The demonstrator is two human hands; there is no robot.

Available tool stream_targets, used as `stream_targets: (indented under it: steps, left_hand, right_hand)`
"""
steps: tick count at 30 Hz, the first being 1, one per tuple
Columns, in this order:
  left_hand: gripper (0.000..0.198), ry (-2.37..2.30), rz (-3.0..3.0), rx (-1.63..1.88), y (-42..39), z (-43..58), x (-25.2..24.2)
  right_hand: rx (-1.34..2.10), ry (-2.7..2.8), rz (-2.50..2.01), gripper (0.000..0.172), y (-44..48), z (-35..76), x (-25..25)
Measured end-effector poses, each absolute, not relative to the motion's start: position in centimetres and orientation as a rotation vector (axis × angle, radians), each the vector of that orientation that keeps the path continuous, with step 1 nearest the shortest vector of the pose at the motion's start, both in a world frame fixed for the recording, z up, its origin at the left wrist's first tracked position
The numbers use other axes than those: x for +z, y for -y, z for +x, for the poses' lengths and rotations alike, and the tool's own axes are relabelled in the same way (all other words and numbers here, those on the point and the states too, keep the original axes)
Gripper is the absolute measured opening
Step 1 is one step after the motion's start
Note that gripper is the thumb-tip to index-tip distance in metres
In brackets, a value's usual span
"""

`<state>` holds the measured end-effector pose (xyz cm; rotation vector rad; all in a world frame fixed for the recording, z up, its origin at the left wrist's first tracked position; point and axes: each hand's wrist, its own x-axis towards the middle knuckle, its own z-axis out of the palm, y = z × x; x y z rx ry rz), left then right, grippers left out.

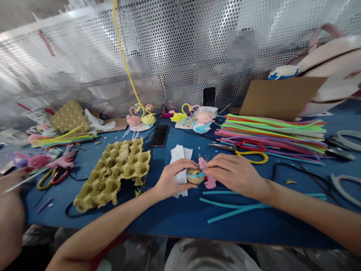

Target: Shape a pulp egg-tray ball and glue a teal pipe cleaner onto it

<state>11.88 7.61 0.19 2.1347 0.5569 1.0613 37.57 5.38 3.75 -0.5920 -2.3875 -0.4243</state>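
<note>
My left hand [175,177] curls its thumb and fingers around a small cup cut from egg carton [195,180]. A blue pipe cleaner [195,175] runs across the cup near its rim. From the right, my right hand [235,174] pinches at the end of this pipe cleaner; the fingertips partly cover the spot. Right by those fingers is a pink fuzzy figure [210,182], whose upper part [202,162] shows between both hands. White paper [180,153] lies beneath my left hand. Several loose blue pipe cleaners [229,214] rest below my right forearm.
A torn egg carton [113,173] lies to the left, with a phone [159,136] behind it. Scissors [251,152] and a pile of coloured pipe cleaners [270,131] are at the right. Finished flamingo shapes [141,118] stand at the back. Another person's hand [12,188] is far left.
</note>
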Motion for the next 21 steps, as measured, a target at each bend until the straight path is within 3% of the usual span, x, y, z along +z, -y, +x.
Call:
stream_targets:
  steps: [6,13,21]
  left_hand:
    - [0.05,-0.548,2.325,0.956,-7.13,11.7,0.08]
    - [0.068,-0.489,2.57,1.012,-7.05,11.62,-0.32]
    - [0.06,-0.611,2.601,1.069,-6.71,11.96,-0.26]
  right_hand:
    - [-0.456,2.384,-0.547,0.017,-5.02,37.37,3.68]
    - [-0.517,2.361,-0.48,0.021,-4.9,37.08,3.94]
    - [-0.485,2.385,-0.503,0.019,-4.8,37.1,4.01]
